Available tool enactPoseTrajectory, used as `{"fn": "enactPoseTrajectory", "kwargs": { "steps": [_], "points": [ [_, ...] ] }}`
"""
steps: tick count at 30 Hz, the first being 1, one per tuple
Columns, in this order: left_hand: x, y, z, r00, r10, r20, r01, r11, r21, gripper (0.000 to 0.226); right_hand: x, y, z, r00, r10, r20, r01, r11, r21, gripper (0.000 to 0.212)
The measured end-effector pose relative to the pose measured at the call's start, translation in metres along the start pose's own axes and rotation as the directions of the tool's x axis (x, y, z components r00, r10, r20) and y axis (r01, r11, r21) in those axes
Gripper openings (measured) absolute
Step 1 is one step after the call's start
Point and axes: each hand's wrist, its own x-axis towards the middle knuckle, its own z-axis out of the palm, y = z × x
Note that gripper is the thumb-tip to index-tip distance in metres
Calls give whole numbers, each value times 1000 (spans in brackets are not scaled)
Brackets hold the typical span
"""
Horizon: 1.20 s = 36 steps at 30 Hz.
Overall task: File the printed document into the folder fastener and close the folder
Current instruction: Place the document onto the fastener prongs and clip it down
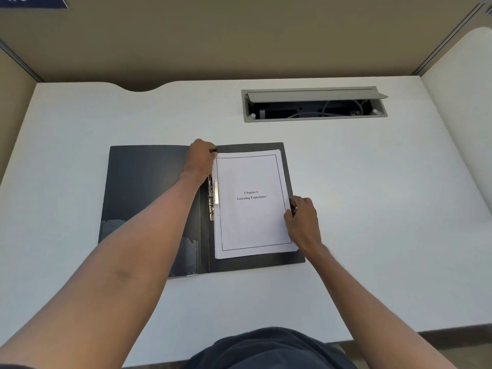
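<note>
Two hands grip: left hand (200,159) folder (149,187) top, right hand (303,222) document (251,203) edge | white desk (106,115) | beige partition (239,43)

I see a white desk (106,123) carrying one dark folder (149,187), lying open and flat at its centre. Toward one o'clock from it, a grey cable hatch (314,103) sits in the desktop, lid raised.

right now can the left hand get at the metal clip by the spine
Probably yes. The left hand sits at the folder's top edge just above the clip, and nothing covers the clip; the paper lies beside it.
</note>
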Motion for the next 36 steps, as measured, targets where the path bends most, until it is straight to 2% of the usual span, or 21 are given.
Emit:
{"fn": "enactPoseTrajectory", "kwargs": {
  "steps": [10,13,17,22,26,28,32,36],
  "points": [
    [3,-2,4,999,-23,-26,22,998,-58,26,-1,3,7,998,-56,32,57,998,-37,38],
    [2,-3,6,999,-41,-32,39,996,-75,16,-2,4,7,997,-67,49,69,996,-54,38],
    [2,-4,7,999,-24,-36,22,997,-67,30,-1,5,8,994,-83,66,88,994,-71,41],
    [0,-6,6,999,-27,-39,25,999,-42,30,1,5,7,993,-92,78,100,989,-105,41],
    [-1,-4,4,999,-15,-38,13,999,-40,32,0,5,9,990,-109,89,123,980,-158,58],
    [-3,-3,3,999,-10,-39,9,999,-31,25,0,5,9,988,-113,101,129,978,-164,63],
    [-4,-2,3,999,5,-44,-5,1000,-2,13,2,8,12,986,-136,92,153,967,-202,51],
    [-8,-1,-2,999,-32,-34,31,999,-30,21,4,4,12,998,-3,62,-1,998,69,15]
  ]
}}
